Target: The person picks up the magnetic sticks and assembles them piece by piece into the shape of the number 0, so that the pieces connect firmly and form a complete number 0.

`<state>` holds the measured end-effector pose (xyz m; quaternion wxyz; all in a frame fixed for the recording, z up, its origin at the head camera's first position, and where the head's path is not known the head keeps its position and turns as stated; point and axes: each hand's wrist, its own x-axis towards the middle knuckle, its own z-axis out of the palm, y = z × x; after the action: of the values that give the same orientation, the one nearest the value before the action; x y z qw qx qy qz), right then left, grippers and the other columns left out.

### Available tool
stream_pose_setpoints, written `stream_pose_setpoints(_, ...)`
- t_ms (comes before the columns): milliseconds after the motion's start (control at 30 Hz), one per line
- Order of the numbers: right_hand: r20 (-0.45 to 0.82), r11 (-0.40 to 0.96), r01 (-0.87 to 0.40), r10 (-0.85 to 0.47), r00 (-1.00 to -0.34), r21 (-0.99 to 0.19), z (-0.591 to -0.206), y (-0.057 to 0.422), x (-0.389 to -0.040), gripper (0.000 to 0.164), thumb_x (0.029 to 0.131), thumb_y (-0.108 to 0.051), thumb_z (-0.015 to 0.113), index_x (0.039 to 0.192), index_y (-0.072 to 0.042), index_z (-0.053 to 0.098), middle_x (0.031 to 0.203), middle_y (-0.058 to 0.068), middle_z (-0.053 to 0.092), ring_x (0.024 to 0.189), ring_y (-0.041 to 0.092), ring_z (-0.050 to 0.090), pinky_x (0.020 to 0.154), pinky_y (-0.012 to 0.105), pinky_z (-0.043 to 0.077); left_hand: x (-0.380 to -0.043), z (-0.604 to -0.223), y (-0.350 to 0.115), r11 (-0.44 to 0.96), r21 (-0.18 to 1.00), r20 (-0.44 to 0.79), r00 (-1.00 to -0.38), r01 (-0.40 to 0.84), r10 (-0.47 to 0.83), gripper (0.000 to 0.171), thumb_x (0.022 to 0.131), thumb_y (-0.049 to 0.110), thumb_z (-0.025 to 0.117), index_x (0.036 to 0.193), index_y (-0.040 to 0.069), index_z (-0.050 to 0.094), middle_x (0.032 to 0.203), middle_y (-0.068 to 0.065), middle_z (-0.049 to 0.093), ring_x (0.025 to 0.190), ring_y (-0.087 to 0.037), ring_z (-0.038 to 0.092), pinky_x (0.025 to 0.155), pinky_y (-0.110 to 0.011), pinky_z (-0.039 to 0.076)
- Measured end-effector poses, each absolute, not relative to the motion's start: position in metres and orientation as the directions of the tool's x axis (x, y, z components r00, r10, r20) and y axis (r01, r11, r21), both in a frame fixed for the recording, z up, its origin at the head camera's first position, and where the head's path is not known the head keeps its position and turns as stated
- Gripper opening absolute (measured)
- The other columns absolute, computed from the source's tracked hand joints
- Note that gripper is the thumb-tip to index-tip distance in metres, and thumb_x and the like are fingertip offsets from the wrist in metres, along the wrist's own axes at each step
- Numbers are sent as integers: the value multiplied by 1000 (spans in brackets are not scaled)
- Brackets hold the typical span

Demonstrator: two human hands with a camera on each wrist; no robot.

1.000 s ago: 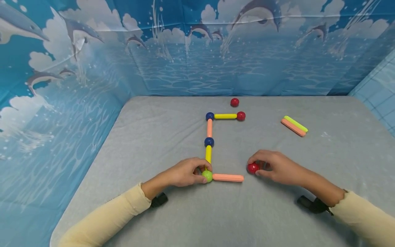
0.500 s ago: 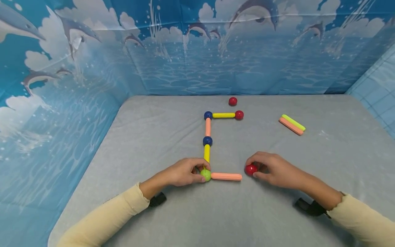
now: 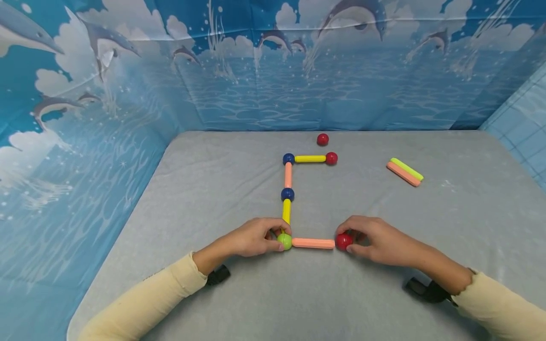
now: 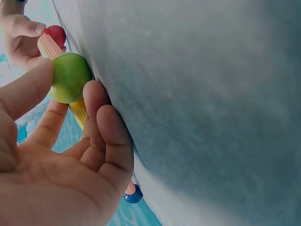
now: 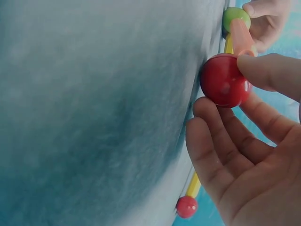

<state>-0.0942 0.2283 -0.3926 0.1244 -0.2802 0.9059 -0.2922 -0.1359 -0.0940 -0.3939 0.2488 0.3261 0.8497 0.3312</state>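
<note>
My left hand (image 3: pixel 256 237) pinches a green ball (image 4: pixel 71 77) between thumb and fingers at the near left corner of a ball-and-stick shape. From that ball a salmon stick (image 3: pixel 313 243) runs right and a yellow stick (image 3: pixel 286 210) runs away from me, its near end partly hidden by the fingers. A red ball (image 5: pixel 225 80) is pinched by thumb and fingertips of my right hand (image 3: pixel 379 240), right at the free end of the salmon stick. Farther up, a blue ball (image 3: pixel 287 194), another salmon stick (image 3: pixel 288 175) and a second blue ball (image 3: pixel 288 159) continue the line.
At the far end a yellow stick (image 3: pixel 310 158) leads to a red ball (image 3: pixel 331 158). Behind it lies a loose red ball (image 3: pixel 323 139). A loose salmon stick (image 3: pixel 403 174) and a lime stick (image 3: pixel 407 169) lie side by side at the right on the grey cloth (image 3: pixel 213 189).
My right hand has brought its red ball left and slightly nearer to me, up to the salmon stick's end. The left hand keeps its hold on the green ball.
</note>
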Motion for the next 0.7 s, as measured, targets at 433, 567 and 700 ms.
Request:
stream_pose_setpoints(433, -14, 629, -461, -600, -800, -626, -394, 224, -93, 29, 87, -14, 74, 114, -23, 67, 106, -12, 64, 92, 2, 58, 78, 23, 58, -137, -396, -93, 555, 727, -192, -658, 403, 729, 21, 92, 15, 71, 112, 18, 66, 97, 0, 68, 75, -5, 56, 67, -19, 46)
stream_pose_setpoints(567, -3, 617, -465, -604, -797, -635, -395, 225, -92, 28, 88, -16, 74, 114, -23, 67, 106, -12, 64, 92, 2, 58, 78, 23, 58, -138, -396, -93, 555, 728, -189, -659, 403, 728, 21, 91, 15, 71, 112, 18, 67, 97, 0, 68, 75, -6, 56, 67, -20, 47)
stream_pose_setpoints(700, 1, 611, -466, -606, -796, -640, -396, 226, -92, 28, 88, -16, 74, 114, -23, 67, 106, -12, 64, 91, 2, 58, 78, 23, 58, -138, -396, -93, 554, 727, -188, -659, 405, 728, 21, 91, 14, 71, 112, 18, 67, 96, 1, 68, 75, -6, 56, 67, -20, 47)
